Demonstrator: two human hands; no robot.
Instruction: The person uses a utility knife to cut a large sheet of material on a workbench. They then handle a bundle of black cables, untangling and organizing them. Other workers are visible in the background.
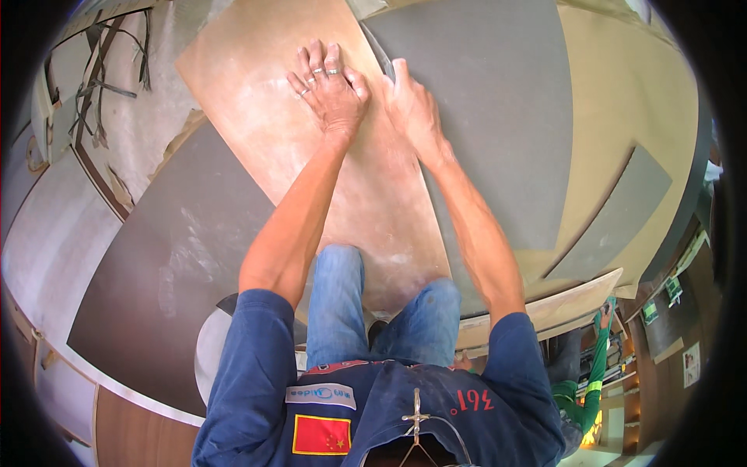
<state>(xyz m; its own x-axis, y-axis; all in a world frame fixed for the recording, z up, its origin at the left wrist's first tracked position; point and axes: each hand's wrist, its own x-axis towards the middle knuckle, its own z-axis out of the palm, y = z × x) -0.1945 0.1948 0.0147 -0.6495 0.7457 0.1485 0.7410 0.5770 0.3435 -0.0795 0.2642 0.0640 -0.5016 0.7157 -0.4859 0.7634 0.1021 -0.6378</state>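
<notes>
Tan panel: one long, thin wood-toned panel (pixel 373 202), pale smudges on its face, running aslant from the upper middle of the view to my knees and overlapping the dark grey sheets.
Left hand: my left hand (pixel 338 101) is lying palm down on the panel, fingers spread, silver-coloured rings (pixel 333 71) showing.
Right hand: my right hand (pixel 412 109) is resting at the panel's right edge, fingers curling; whether they are pinching anything I cannot tell.
Done: the panel is already lying over the sheets, its upper part under my left hand.
Left: with both hands occupying the panel, I am judging the handling unfinished; how much is remaining I cannot tell.
Grey sheets: one right sheet (pixel 498 117) and one left sheet (pixel 179 257) are flanking the panel.
Offcut: one narrow grey piece (pixel 615 214) is lying farther right, on brown sheeting (pixel 622 101).
Straps: black strips (pixel 101 87) are lying at upper left.
Co-worker: a green sleeve (pixel 597 366) is showing at lower right, beyond a wooden board (pixel 545 311).
</notes>
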